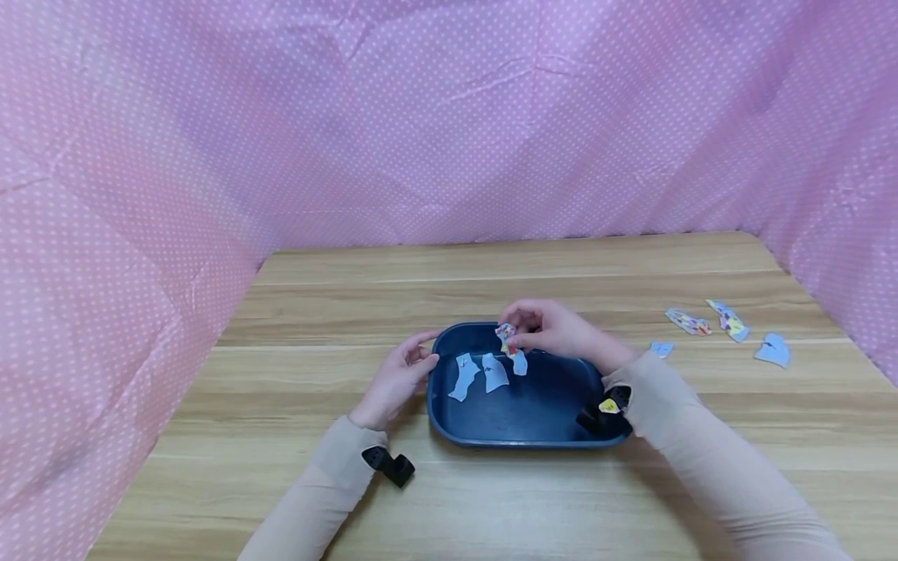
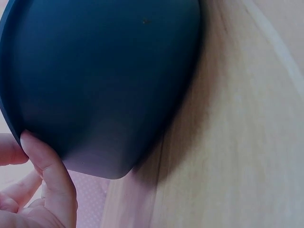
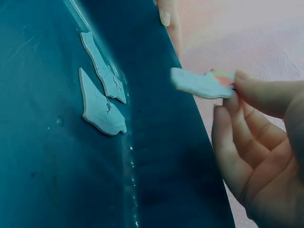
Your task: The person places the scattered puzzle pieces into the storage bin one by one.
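Observation:
A dark blue tray (image 1: 540, 413) stands on the table, its left rim pinched between the thumb and fingers of my left hand (image 1: 398, 382). Inside it, toward the left, lie two light blue puzzle pieces (image 1: 464, 377) with thin dark lines printed on them. Above the tray's far side my right hand (image 1: 561, 333) pinches another puzzle piece (image 3: 202, 84) between thumb and fingers. That piece is pale blue at one end and brightly coloured at the other. In the left wrist view the tray's outer side (image 2: 104, 85) fills much of the picture, and its contents are hidden.
More puzzle pieces lie on the table to the right: a small blue one (image 1: 661, 349), two multicoloured ones (image 1: 689, 321) and a larger pale blue one (image 1: 772, 351). Pink dotted cloth (image 1: 449, 140) hangs behind the wooden table (image 1: 337, 312) and along its sides.

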`<state>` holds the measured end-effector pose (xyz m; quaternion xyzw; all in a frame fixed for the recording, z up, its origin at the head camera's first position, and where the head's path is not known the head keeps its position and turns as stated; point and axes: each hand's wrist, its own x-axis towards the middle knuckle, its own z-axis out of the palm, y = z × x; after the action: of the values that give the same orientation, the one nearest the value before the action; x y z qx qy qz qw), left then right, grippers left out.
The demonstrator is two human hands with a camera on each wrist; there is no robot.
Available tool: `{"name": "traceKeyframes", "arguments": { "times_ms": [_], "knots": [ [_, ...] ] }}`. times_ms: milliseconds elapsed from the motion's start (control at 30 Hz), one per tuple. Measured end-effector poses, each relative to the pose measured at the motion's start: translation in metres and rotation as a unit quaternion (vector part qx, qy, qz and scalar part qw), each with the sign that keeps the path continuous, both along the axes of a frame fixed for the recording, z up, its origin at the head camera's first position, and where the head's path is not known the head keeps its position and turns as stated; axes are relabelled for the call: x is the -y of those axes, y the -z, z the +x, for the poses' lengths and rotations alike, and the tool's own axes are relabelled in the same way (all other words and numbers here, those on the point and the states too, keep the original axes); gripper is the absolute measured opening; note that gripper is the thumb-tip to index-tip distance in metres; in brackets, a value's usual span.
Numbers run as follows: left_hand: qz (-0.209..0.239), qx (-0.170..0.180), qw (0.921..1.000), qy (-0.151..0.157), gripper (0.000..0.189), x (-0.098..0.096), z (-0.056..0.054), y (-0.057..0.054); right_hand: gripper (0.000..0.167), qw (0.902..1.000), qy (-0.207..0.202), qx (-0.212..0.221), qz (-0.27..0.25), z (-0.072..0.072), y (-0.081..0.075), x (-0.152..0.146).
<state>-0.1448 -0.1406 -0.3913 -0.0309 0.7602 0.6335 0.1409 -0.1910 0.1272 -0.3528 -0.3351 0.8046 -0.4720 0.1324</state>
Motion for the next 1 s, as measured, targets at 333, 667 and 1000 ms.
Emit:
{"name": "traceKeyframes", "arguments": {
  "times_ms": [333, 667, 1000],
  "knots": [
    [0.011, -0.008, 0.9999, -0.003, 0.039, -0.0019, 0.0021, 0.0001, 0.020, 0.9977, -0.035, -0.021, 0.054, 0.0018, 0.0062, 0.0029],
    [0.013, -0.026, 0.9996, 0.000, 0.040, -0.0033, 0.0023, 0.0005, 0.017, 0.9941, -0.035, 0.010, 0.102, 0.0039, 0.0086, 0.0017],
    [0.021, -0.020, 0.9996, -0.006, 0.040, -0.0043, 0.0021, 0.0008, 0.016, 0.9881, -0.045, 0.000, 0.147, 0.0056, 0.0094, 0.0044]
  ]
}}
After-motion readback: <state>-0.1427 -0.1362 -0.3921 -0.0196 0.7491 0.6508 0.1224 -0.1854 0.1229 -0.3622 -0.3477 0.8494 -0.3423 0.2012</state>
